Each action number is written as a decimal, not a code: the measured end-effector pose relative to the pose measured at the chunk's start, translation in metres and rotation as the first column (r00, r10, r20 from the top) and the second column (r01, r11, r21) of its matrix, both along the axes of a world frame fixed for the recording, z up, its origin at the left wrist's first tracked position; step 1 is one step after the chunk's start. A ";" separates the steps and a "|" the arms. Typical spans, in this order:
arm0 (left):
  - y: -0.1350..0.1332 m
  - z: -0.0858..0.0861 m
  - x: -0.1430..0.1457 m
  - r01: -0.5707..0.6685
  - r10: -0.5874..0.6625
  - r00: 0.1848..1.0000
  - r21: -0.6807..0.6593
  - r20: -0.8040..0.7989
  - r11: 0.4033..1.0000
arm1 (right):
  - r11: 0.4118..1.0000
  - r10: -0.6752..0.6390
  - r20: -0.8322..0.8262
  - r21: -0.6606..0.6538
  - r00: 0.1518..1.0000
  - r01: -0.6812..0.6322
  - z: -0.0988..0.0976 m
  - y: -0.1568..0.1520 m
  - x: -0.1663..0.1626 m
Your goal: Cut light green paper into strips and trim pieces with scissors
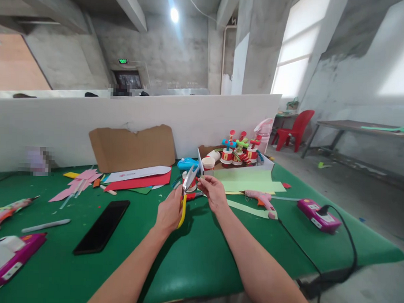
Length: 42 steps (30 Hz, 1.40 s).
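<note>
My left hand [168, 212] is closed round a pair of yellow-handled scissors [182, 212], whose metal blades point up and stand slightly apart. Just right of the blades, my right hand [215, 194] is pinched at the fingertips; what it holds, if anything, is too small to make out. Behind the scissors stands a red-and-white paper cup [191, 186], partly covered by the blades. A pale green paper strip [251, 209] lies to the right of my right wrist, below a larger light green sheet [250, 180].
A pink glue gun [261, 200] and a purple power strip [319, 215] with a black cord lie right. Finished cup figures [236, 155] stand in a box behind. Left are a black phone [102, 226], coloured paper [141, 179] and another power strip [15, 262]. A white partition [140, 109] borders the green table.
</note>
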<state>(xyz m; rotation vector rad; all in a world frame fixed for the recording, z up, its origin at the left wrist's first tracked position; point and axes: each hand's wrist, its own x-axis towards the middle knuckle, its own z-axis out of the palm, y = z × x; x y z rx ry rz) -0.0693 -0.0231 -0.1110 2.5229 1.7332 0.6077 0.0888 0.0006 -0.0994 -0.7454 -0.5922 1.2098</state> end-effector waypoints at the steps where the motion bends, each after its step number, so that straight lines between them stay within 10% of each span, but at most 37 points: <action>1: 0.000 0.000 0.000 0.005 -0.005 1.000 -0.007 -0.026 1.000 | 1.000 0.007 0.001 0.000 1.000 -0.007 0.001 -0.001 0.000; 11: -0.007 0.004 -0.004 0.047 -0.045 0.994 0.019 -0.099 0.999 | 0.997 0.053 0.055 0.055 0.997 -0.056 0.009 -0.004 0.006; 20: 0.001 0.009 -0.029 -0.017 0.021 0.979 -0.022 0.201 1.000 | 1.000 0.001 0.079 -0.007 0.997 -0.001 0.013 -0.005 0.007; 42: -0.010 0.009 -0.010 0.101 -0.112 0.983 -0.077 -0.145 0.992 | 0.977 0.210 -0.099 0.066 0.973 -0.204 0.007 -0.008 -0.002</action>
